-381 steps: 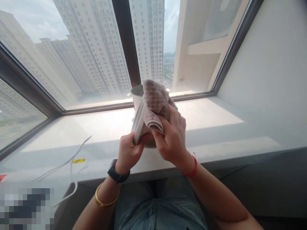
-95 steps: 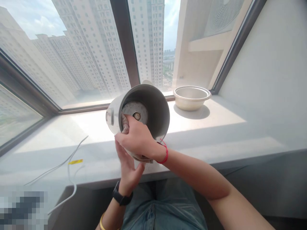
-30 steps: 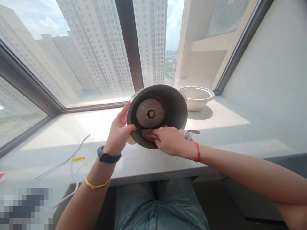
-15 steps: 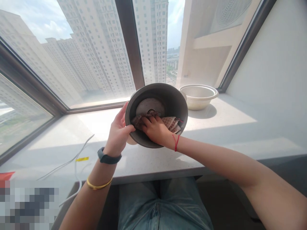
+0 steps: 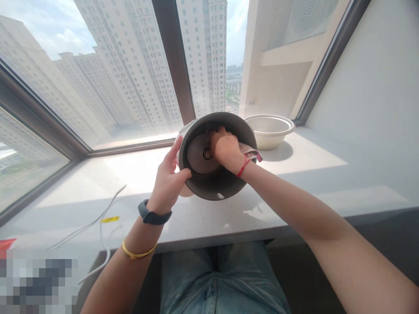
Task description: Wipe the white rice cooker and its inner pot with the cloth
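A deep pot [image 5: 212, 185] with a dark grey inside and a pale outside is tilted toward me above the counter. A round metal fitting [image 5: 207, 153] shows in the middle of its floor. My left hand [image 5: 170, 181] grips the pot's left rim, thumb over the edge and fingers behind it. Inside, my right hand [image 5: 225, 148] presses a brown and white patterned cloth [image 5: 248, 150] against the upper right part of the inner wall. Much of the cloth is hidden by that hand, and its reddish corner sticks out by the right rim.
An off-white basin [image 5: 270, 135] stands on the white counter [image 5: 314, 183] behind the pot, to the right. A white cable [image 5: 104, 235] with a yellow tag [image 5: 110, 219] lies at the left. Windows with dark frames rise behind the counter.
My right hand has moved with the cloth from the pot's lower inside up to the upper right. The left hand keeps its hold, and the pot has turned slightly.
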`<state>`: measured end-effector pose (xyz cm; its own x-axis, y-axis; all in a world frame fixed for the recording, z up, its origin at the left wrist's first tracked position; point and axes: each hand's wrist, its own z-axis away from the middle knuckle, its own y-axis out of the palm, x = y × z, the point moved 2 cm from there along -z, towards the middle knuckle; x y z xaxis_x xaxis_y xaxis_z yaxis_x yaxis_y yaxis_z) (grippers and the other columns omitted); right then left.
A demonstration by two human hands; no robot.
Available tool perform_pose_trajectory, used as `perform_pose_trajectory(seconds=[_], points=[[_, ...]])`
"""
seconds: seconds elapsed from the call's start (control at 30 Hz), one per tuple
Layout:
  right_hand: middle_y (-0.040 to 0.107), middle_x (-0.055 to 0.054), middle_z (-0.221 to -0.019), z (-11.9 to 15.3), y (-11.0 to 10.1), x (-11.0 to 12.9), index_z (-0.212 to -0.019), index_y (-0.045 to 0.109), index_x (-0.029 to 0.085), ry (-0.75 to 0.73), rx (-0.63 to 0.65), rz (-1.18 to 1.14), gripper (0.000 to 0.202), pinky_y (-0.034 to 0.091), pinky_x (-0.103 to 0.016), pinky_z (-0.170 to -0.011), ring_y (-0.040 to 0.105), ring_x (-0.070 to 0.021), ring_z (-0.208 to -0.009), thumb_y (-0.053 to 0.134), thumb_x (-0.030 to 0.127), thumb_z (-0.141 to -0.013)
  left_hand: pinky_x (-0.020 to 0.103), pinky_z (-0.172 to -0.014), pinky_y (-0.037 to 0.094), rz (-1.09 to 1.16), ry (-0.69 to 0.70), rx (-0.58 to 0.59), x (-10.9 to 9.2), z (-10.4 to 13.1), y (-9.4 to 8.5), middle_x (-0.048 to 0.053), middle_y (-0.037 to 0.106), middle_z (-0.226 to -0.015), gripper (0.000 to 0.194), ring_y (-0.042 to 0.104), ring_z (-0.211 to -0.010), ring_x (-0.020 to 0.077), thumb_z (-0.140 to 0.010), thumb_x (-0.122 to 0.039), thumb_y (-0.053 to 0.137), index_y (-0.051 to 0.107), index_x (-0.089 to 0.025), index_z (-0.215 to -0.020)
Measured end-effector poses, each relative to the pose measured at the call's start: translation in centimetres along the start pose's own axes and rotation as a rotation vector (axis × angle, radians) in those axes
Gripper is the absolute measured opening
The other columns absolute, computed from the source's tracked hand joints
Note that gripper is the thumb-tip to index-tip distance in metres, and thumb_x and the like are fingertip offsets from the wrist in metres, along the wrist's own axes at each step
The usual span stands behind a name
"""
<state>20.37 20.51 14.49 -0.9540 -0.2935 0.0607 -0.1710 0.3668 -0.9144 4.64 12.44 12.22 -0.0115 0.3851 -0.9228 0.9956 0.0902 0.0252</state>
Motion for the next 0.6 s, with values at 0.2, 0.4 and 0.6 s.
perform_pose_trajectory(seconds=[0.2,0.4,0.6], points=[[0.065,-0.014,-0.116,4.0,0.9,0.4,-0.118,0.071,0.022,-0.253,0.136,-0.159,0.038,0.052,-0.037,-0.078,0.068,-0.0257,-0.089,0.044,0.015,-0.091,0.029,-0.08,0.053,0.062,-0.129,-0.037,-1.4,-2.5,0.1,0.004,0.068,-0.121,0.102,0.064,-0.103,0.0245,-0.053,-0.001,0.061,0.044,-0.026,-0.15],[0.069,-0.007,-0.117,7.3,-2.5,-5.5,-0.121,0.071,0.022,-0.096,-0.245,-0.742,0.039,0.052,-0.037,-0.094,0.065,-0.0234,-0.106,0.048,0.019,-0.089,0.021,-0.063,0.049,0.061,-0.167,-0.038,-1.8,-4.4,-1.3,0.001,0.066,-0.095,0.092,0.06,-0.079,0.0159,-0.051,0.0,0.057,0.052,-0.026,-0.14],[0.074,-0.009,-0.097,8.6,1.8,-10.0,-0.112,0.074,0.013,0.359,-0.376,-1.172,0.039,0.056,-0.043,-0.087,0.068,-0.0249,-0.091,0.058,0.026,-0.078,0.027,-0.055,0.053,0.077,-0.423,-0.232,-0.1,-6.2,-3.2,0.001,0.058,-0.08,0.072,0.056,-0.065,0.0164,-0.049,0.003,0.052,0.057,-0.022,-0.116]])
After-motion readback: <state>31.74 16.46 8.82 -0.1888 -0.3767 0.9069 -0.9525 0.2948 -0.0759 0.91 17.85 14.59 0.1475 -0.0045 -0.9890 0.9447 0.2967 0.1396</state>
